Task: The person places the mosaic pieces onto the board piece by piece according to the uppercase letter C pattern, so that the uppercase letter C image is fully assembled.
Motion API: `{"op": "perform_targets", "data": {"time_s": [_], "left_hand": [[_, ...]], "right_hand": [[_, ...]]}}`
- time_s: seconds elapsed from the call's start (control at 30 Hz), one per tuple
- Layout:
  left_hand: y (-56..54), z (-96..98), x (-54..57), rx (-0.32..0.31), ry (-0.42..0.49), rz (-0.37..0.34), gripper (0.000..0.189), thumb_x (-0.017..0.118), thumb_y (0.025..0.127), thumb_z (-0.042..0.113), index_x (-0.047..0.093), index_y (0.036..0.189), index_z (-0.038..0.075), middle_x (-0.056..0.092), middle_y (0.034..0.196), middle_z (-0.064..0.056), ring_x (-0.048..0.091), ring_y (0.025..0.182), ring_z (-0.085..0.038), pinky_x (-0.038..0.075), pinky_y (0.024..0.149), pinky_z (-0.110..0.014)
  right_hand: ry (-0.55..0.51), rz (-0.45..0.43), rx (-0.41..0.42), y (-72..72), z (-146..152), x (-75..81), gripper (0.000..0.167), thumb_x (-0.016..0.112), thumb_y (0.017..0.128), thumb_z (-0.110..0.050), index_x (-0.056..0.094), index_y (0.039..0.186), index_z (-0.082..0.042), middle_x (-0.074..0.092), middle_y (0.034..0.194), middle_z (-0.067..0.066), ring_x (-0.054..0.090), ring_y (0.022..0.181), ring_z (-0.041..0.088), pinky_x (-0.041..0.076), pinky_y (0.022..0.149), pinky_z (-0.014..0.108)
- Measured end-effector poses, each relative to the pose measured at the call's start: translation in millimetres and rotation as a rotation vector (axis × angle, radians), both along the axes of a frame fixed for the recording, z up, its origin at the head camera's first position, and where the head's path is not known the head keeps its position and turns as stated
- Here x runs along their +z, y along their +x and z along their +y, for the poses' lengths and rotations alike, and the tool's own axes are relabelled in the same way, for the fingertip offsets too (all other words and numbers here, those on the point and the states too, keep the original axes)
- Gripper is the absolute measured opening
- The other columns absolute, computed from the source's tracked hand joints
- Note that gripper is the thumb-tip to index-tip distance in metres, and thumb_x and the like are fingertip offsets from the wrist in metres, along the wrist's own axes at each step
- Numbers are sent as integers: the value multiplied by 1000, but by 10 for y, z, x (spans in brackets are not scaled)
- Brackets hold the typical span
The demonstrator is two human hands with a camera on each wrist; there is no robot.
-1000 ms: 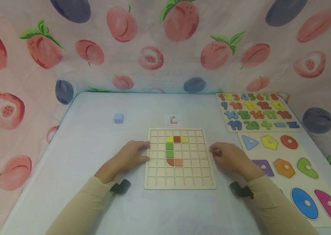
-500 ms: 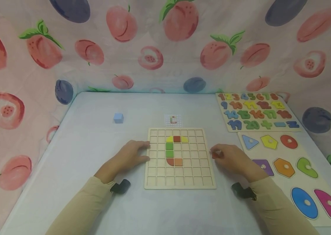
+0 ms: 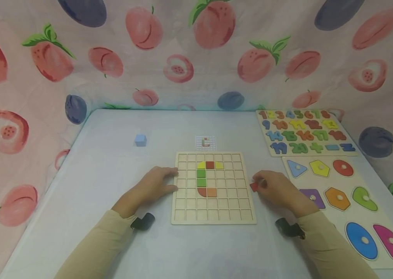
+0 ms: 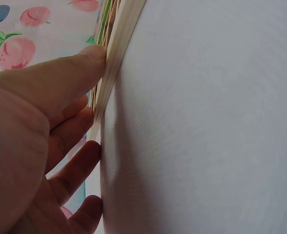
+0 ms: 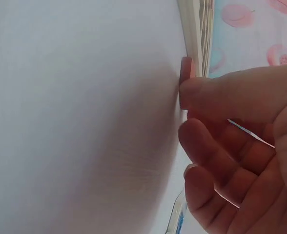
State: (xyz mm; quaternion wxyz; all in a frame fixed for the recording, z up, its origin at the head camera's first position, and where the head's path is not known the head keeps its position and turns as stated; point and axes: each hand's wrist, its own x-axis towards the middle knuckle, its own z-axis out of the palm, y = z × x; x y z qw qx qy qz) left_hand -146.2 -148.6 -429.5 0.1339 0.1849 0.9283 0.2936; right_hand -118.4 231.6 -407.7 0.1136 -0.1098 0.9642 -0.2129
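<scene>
On the table lies a square wooden grid board point(image 3: 229, 204) holding several coloured tiles: yellow, red, green and orange. My left hand point(image 3: 153, 184) touches the board's left edge; in the left wrist view its thumb point(image 4: 80, 66) rests against the wooden side, fingers relaxed. Just beyond the right edge, my right hand point(image 3: 274, 190) pinches a small red tile point(image 3: 254, 187). Close up in the right wrist view, the thumb covers part of that tile point(image 5: 186, 68), which stands at or just above the table beside the board. Its full outline is hidden.
Behind the board lies a small printed card point(image 3: 205, 143) with a coloured grid pattern. A blue cube point(image 3: 140, 140) sits at the back left. To the right are a number puzzle board point(image 3: 265, 152) and a knobbed shape puzzle point(image 3: 332, 182), partly under my right forearm.
My right hand has shifted slightly right, and more of the red tile now shows at its fingertips. The left hand and the board have stayed put.
</scene>
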Motion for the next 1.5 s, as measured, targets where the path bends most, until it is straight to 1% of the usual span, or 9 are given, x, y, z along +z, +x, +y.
{"op": "perform_targets", "data": {"time_s": [0.1,0.2,0.23,0.33,0.47,0.7,0.97,1.23,1.5], "left_hand": [[2,-1,7,2,2,-5,53,78,89,21,60,137,5,57,141,-10,44,136,-34,33,115,-48],[2,-2,13,4,0,-11,54,77,89,22,60,137,5,56,143,-9,43,137,-34,32,115,-48],[3,-2,13,3,0,-12,54,77,89,22,60,137,5,56,143,-9,43,137,-34,32,116,-48],[6,-2,13,5,5,-16,54,77,89,22,60,137,5,55,144,-8,43,137,-34,32,116,-48],[13,-8,13,6,8,-15,54,77,89,21,60,138,5,55,144,-8,42,137,-34,32,115,-48],[13,-2,8,15,6,-18,55,78,89,22,59,138,6,55,144,-8,42,138,-33,32,116,-48],[19,4,13,20,-8,-30,57,77,89,23,58,140,6,54,145,-8,42,138,-33,32,116,-48],[19,10,17,21,-5,-29,56,77,89,22,58,140,7,55,144,-8,42,138,-32,33,115,-48],[6,-2,9,-1,2,-14,56,77,90,22,58,139,5,54,145,-8,42,138,-33,32,116,-47]], "right_hand": [[-2,8,-3,6,-11,2,29,66,90,-6,67,118,1,69,112,15,63,104,35,51,94,55],[-6,27,18,5,-25,-2,29,67,90,-5,67,118,2,68,116,17,61,112,39,48,99,57],[-7,34,28,3,-31,-4,28,68,89,-5,68,117,1,69,115,16,61,113,39,48,99,57],[-6,62,66,-2,-43,-3,24,69,89,-4,70,112,0,71,109,13,62,111,38,48,99,56],[3,69,81,0,-56,12,21,71,89,-5,72,109,-2,71,104,8,63,109,37,49,98,56],[3,56,86,3,-71,24,22,71,89,-6,71,110,-2,71,105,8,63,109,35,48,99,55],[1,61,97,-9,-85,2,19,73,88,-6,71,107,-4,71,100,5,64,100,29,51,94,52],[-1,70,90,-18,-90,-18,18,72,88,-7,71,106,-4,70,100,4,64,98,28,51,94,52],[-11,78,91,-26,-66,-27,17,71,88,-7,71,105,-4,70,99,4,64,98,28,52,93,51]]}}
